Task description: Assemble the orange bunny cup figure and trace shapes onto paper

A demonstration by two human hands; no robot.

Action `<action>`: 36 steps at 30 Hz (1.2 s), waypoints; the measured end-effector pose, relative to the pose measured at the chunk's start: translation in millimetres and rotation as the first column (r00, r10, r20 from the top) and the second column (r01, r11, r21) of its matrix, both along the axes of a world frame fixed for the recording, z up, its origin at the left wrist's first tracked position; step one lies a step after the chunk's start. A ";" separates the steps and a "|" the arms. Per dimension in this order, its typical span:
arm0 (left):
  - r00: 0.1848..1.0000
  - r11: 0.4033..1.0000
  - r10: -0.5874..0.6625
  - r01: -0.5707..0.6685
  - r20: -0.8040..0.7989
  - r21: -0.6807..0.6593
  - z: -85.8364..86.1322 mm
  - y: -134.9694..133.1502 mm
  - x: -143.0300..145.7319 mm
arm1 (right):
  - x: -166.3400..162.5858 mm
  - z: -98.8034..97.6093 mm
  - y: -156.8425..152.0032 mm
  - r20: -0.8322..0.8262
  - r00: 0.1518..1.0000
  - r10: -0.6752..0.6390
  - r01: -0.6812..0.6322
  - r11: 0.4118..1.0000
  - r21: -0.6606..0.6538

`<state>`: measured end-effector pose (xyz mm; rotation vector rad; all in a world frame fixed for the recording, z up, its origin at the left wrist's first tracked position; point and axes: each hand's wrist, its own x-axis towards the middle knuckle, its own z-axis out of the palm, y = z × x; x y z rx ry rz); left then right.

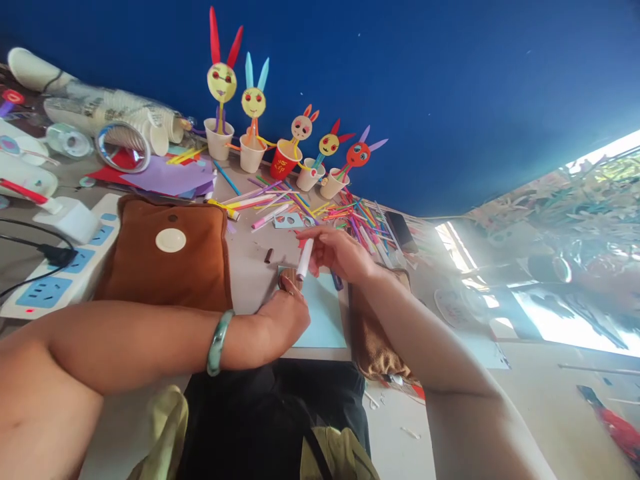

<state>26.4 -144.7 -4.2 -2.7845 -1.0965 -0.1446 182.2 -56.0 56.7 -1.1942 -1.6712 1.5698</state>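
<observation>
The right hand (340, 255) closes its grip on a white marker (305, 259), pinching the barrel between thumb and fingers. The marker has a plain white barrel. It is tilted, with its lower end pointing down at the far edge of the light blue paper sheet (323, 317).

The left hand (285, 315) rests on the sheet's left side with its fingers curled down. Its grip cannot be determined.

A dark brown cap (269, 255) lies on the surface just left of the sheet's far corner. A brown pouch (165, 257) lies left of the sheet. Paper-cup rabbit figures (253, 127) stand beyond it.
</observation>
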 end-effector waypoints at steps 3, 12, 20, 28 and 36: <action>0.994 0.993 -0.048 0.058 -0.099 0.103 -6.4 -1.9 0.6 | -1.6 -9.2 -4.9 -0.169 0.981 -0.091 0.077 0.993 -0.086; 0.988 0.996 -0.067 0.074 -0.139 0.044 7.2 1.2 0.2 | -17.2 -20.2 -19.5 -0.112 0.988 -0.107 0.084 0.978 -0.192; 0.984 0.984 -0.034 0.064 -0.174 0.168 -3.8 -9.6 0.2 | -1.8 -35.9 -7.3 0.154 0.934 -0.324 0.262 0.910 0.320; 0.980 0.985 -0.028 0.061 -0.199 0.159 -7.4 -11.8 -0.3 | -4.4 -44.9 -9.0 0.109 0.974 -0.200 0.164 0.948 0.272; 0.976 0.996 -0.043 0.060 -0.212 0.071 -19.1 -12.2 0.8 | -6.6 -46.9 -14.3 0.096 0.992 -0.084 0.073 0.990 0.118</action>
